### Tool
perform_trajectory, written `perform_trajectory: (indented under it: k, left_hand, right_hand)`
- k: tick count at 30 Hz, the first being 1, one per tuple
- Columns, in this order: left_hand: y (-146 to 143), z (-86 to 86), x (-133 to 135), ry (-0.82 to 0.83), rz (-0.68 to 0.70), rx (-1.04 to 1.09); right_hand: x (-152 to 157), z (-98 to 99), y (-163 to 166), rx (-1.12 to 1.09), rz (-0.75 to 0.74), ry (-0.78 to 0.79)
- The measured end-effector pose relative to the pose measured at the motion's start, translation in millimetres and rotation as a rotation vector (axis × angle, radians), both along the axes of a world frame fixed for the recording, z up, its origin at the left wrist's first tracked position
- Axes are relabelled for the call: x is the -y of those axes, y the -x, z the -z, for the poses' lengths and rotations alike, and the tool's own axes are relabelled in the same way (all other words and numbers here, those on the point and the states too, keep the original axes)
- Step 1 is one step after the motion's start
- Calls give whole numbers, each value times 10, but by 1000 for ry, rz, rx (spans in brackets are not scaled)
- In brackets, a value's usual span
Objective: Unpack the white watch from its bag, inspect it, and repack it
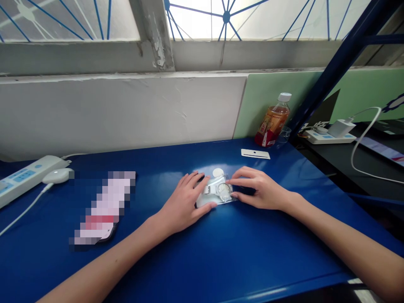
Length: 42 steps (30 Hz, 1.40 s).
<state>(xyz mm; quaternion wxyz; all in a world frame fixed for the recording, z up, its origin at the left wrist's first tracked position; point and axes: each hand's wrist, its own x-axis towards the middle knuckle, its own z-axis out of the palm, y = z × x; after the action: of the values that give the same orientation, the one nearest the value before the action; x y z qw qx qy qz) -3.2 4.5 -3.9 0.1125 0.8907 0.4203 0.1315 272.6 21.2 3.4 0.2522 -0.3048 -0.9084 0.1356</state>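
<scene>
A small clear plastic packet [217,189] lies on the blue table top; inside or on it is a pale, watch-shaped item [224,190] with a round face. My left hand [186,202] rests on the packet's left side, fingers stretched out and spread, the index fingertip and thumb touching it. From the right, my right hand [260,187] pinches the packet's right edge beside the round face, with thumb and fingertips bent in. A white disc [217,173] sits just behind the packet. Fine details under the shiny plastic are too small to make out.
On the left are a phone [105,206] with a blurred screen, a white power strip [34,174] and a round white charger [57,176] on a cable. A white card [255,154] and a drink bottle [273,122] stand back right, near a blue post [328,69].
</scene>
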Motion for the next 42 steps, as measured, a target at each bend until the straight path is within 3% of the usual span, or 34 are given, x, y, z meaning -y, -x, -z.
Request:
perform_trajectory:
  k: [11,23,42]
  left_hand:
    - [157,-66,-144,51,31,8]
    - [118,-35,-112,56,-57,24]
    - [119,-39,-111,32,-56,49]
  right_hand:
    - [-40,12,-33,122,67,108]
    - [-78,5,-96,117,109,189]
    - [-106,-2,-114,103,85,237]
